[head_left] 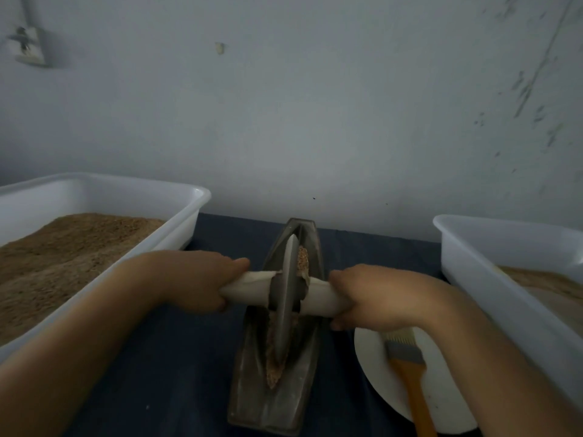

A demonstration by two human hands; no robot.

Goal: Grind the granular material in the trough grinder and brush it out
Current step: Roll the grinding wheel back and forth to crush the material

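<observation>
A dark metal trough grinder lies lengthwise on the dark cloth, its narrow end toward the wall. A metal grinding wheel stands upright in its groove on a pale axle handle. My left hand grips the axle's left end and my right hand grips its right end. Brown granular material lies along the groove in front of the wheel, and a smaller patch shows behind it.
A white tub holding brown powder stands at the left; another white tub with pale powder stands at the right. An orange-handled brush lies on a white plate below my right forearm. A grey wall rises close behind the table.
</observation>
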